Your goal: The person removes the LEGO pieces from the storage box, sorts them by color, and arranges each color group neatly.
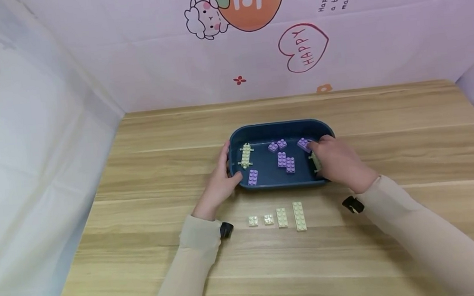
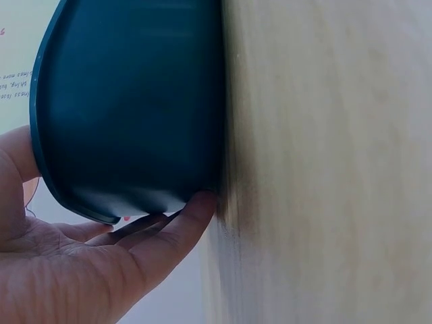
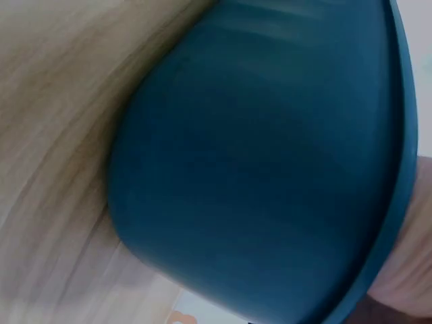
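A dark blue tray (image 1: 285, 181) stands on the table with several purple bricks and two pale green brick pieces in it. My left hand (image 1: 221, 180) grips its left end, thumb over the rim and fingers along the outer wall (image 2: 135, 101). Over the right rim, my right hand (image 1: 341, 159) reaches into the tray, its fingertips beside a purple brick (image 1: 304, 144). It partly covers the right pale green piece (image 1: 315, 162), which has small side pegs. In the right wrist view the tray wall (image 3: 256, 169) hides the fingers. The other pale green piece (image 1: 246, 156) lies at the left end.
In front of the tray, loose pale green bricks lie in a row: two small square ones (image 1: 253, 221), a medium one (image 1: 282, 217) and a long one (image 1: 299, 216). Inside the tray are joined purple bricks (image 1: 282, 159) and a single purple brick (image 1: 253, 177). A printed cloth (image 1: 161, 69) hangs behind.
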A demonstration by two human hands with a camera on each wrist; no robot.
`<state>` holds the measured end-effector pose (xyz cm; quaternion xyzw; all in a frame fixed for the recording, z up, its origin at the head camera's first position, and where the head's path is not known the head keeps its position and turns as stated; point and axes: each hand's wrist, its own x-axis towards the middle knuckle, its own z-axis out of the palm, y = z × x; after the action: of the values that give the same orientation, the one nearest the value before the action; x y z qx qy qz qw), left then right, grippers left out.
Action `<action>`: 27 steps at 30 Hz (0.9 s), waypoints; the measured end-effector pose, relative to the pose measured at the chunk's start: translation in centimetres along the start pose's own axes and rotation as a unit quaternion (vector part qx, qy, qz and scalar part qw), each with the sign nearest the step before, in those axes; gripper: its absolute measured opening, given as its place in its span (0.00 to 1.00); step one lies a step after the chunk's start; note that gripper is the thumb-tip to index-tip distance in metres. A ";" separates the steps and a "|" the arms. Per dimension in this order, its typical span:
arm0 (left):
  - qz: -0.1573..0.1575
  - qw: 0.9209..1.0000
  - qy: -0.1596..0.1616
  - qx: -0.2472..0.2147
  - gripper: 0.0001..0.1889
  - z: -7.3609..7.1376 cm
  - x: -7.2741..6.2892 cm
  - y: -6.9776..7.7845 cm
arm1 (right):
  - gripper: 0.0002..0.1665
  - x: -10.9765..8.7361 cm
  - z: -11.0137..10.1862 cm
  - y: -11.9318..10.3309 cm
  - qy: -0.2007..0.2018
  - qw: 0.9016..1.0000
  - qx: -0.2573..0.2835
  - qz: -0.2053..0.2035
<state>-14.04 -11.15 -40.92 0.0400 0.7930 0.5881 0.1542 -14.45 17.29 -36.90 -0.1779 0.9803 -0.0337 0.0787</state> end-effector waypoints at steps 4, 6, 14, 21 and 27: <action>-0.001 1.000 0.001 0.001 0.46 0.1 0.1 -0.2 | 0.36 0.1 0.3 0.1 0.001 1.000 0.022 -0.006; -0.002 1.000 0.001 0.007 0.46 0.1 0.1 -0.3 | 0.36 0.1 0.5 0.2 0.004 0.998 0.060 -0.004; 0.001 1.000 -0.001 0.014 0.46 0.2 0.1 -0.3 | 0.39 -0.5 0.8 0.2 0.045 0.976 0.212 0.003; 0.005 1.000 0.002 0.012 0.46 0.2 0.1 -0.2 | 0.44 -0.9 0.9 0.3 0.062 0.958 0.281 0.000; 0.005 1.000 0.005 0.015 0.46 0.1 0.1 -0.3 | 0.38 -1.5 0.9 -0.1 0.086 0.935 0.345 -0.004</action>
<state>-14.10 -11.12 -41.22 0.0430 0.8022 0.5772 0.1463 -12.85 17.67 -37.52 -0.1398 0.9107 -0.3853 0.0502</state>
